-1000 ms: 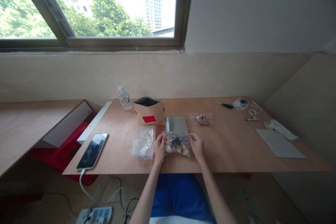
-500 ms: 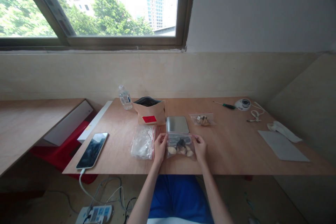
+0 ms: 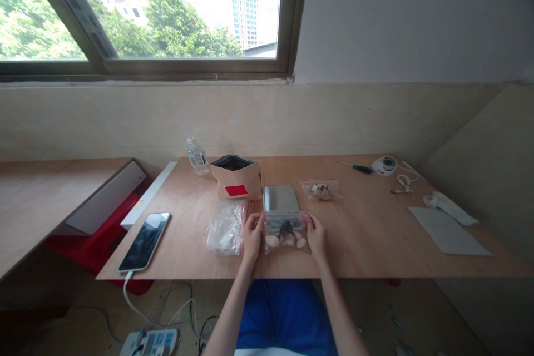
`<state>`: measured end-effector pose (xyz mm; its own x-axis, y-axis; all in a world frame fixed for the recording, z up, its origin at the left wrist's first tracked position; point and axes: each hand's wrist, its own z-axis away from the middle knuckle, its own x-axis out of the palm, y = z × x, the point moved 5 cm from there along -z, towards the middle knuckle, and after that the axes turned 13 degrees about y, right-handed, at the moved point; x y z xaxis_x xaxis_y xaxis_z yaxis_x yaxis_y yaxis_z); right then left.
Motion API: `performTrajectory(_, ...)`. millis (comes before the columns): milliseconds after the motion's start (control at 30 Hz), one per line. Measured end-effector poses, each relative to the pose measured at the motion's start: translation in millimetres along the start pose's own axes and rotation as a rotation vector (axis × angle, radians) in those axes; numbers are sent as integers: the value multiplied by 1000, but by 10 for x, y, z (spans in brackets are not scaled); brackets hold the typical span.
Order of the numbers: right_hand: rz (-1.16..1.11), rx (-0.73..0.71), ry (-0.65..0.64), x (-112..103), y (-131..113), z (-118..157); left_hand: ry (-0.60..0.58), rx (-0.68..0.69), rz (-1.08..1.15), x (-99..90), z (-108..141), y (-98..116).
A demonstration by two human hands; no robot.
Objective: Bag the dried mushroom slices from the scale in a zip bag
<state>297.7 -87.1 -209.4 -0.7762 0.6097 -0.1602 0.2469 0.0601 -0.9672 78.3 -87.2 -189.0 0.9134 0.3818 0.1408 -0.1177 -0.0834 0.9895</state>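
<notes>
Between my two hands is a clear zip bag [image 3: 286, 233] with several pale and dark pieces inside, perhaps stones or shells. My left hand [image 3: 252, 235] pinches its upper left corner, and my right hand [image 3: 316, 235] grips the upper right corner. Just behind the bag lies a flat scale with a silver top [image 3: 281, 198]. A stack of clear plastic bags [image 3: 225, 228] with red edges rests left of my left hand. Behind that stack stands an open kraft pouch [image 3: 238, 181] bearing a red label. Another filled zip bag [image 3: 321, 190] lies right of the scale.
On the left are a phone [image 3: 145, 241] on a charging cable and a water bottle [image 3: 197, 156]. Toward the right lie a screwdriver [image 3: 361, 168], a white dome camera [image 3: 384, 166], a grey-white sheet [image 3: 448, 231] and a white cloth-like item [image 3: 450, 208]. A power strip [image 3: 151, 342] sits below.
Both hands keep hold of the zip bag, whose top edge now looks straighter and flatter. The whole view has shifted slightly; the other things stay in place.
</notes>
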Motion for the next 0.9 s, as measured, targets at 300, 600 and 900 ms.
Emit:
performTrajectory(300, -10, -42, 114, -52, -11, -20, 46, -41, 32, -20, 4, 42)
performTrajectory(600, 39, -65, 140, -65, 8, -12, 25, -33, 4, -21, -5, 7)
performTrajectory(900, 106, -183, 154, -87, -103, 40, 64, 5, -2, -57, 3, 32)
